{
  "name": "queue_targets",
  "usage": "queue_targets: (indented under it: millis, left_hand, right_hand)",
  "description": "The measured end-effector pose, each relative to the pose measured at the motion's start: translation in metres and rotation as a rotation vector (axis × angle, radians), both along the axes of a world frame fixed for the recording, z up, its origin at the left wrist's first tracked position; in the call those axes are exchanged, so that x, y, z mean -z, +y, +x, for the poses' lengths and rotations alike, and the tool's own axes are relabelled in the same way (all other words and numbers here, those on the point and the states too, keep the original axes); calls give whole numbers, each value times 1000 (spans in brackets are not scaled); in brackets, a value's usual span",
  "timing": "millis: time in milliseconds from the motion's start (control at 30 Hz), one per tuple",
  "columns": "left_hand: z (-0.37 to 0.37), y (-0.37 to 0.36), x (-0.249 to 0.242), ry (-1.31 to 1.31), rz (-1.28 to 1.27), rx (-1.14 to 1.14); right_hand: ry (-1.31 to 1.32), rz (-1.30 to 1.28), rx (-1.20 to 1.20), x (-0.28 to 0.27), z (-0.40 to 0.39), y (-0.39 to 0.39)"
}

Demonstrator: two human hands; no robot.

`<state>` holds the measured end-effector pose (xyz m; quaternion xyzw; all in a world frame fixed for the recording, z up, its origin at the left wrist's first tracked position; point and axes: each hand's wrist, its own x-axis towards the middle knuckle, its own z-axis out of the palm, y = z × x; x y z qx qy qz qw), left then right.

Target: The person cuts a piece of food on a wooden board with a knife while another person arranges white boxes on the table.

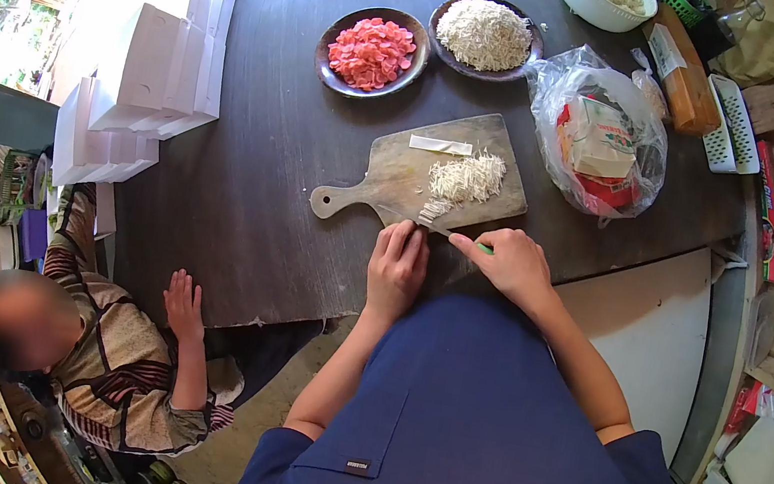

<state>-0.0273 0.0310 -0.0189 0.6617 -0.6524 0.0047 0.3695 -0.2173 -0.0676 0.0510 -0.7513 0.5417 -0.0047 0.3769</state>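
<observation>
The right hand [513,264] was closed around the green handle of a knife [484,248], whose blade pointed leftward from the grip, toward the fingertips of the left hand [399,259]. The fingers of the left hand were bent and drawn together at the near edge of a wooden cutting board [388,171]; whether they pinched anything could not be told, since the knuckles hid the tips. Just beyond these fingertips lay a small row of cut pale strips [432,211], and past it, ahead and to the left of the knife grip, a loose pile of pale shreds [467,177]. An uncut-looking pale piece [440,146] lay farther from both hands, near the board's far edge. The board's own handle extended to the left, beyond the left hand. Well ahead of the left hand stood a bowl of pink pieces [323,50]; to the right of it, a dark bowl of pale shreds [479,74]. A clear plastic bag [646,172] rested ahead and to the right of the knife grip. Well left of both hands, a co-worker's hand [184,306] was at the table's edge.
</observation>
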Motion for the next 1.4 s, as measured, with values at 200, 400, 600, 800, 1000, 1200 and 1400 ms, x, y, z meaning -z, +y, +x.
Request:
queue_targets:
  millis: [200, 400, 600, 800, 1000, 1200, 1400]
  left_hand:
    - [0, -1, -1, 7, -9, 1]
    - [1, 0, 0, 4, -4, 1]
    - [0, 0, 0, 4, -5, -8]
    - [0, 1, -2, 5, -5, -13]
    - [2, 2, 2, 4, -3, -11]
    - [1, 2, 0, 15, 10, -6]
    - [0, 3, 0, 14, 24, -5]
  right_hand:
    - [1, -58, 5, 12, 3, 3]
    - [-84, -35, 37, 15, 17, -4]
    - [-7, -42, 13, 0, 0, 1]
    - [-25, -27, 7, 14, 9, 2]
    - [-91, -24, 17, 19, 14, -4]
    - [17, -10, 0, 2, 1, 0]
    - [-43, -43, 11, 14, 9, -1]
